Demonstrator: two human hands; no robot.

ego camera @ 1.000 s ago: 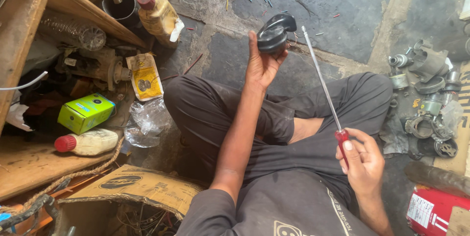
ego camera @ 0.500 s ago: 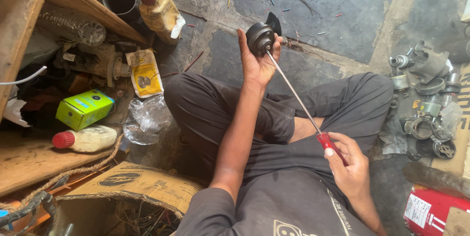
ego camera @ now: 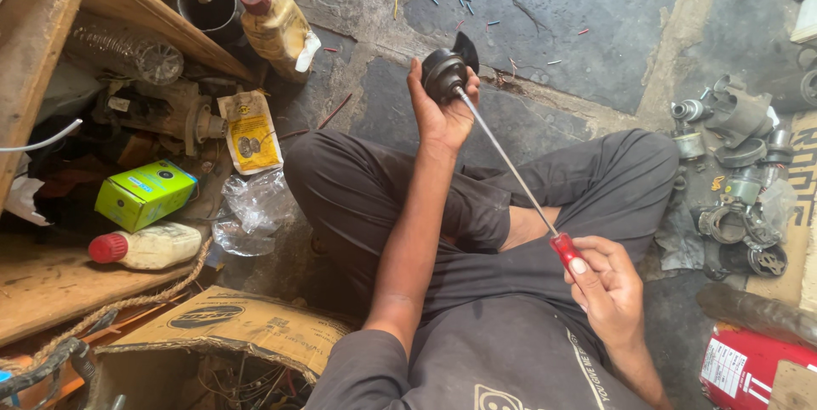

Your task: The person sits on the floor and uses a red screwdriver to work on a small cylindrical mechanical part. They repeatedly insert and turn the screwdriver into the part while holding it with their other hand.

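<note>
screwdriver (ego camera: 511, 167) slanting from right hand (ego camera: 608, 291) up-left into black part (ego camera: 447, 74)

The part (ego camera: 444, 72) is black; the screwdriver (ego camera: 511, 161) has a red handle and silver shaft. Left lie a green box (ego camera: 145, 195) and red-capped bottle (ego camera: 146, 247).

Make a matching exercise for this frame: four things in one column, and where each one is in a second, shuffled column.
Things:
1. black round part
2. screwdriver
3. green box
4. red canister

Places:
A. lying among the clutter under the wooden shelf
B. held up in the left hand
C. on the floor at the lower right corner
D. red handle gripped by the right hand, tip at the black part

Pairs: 1-B, 2-D, 3-A, 4-C
</note>
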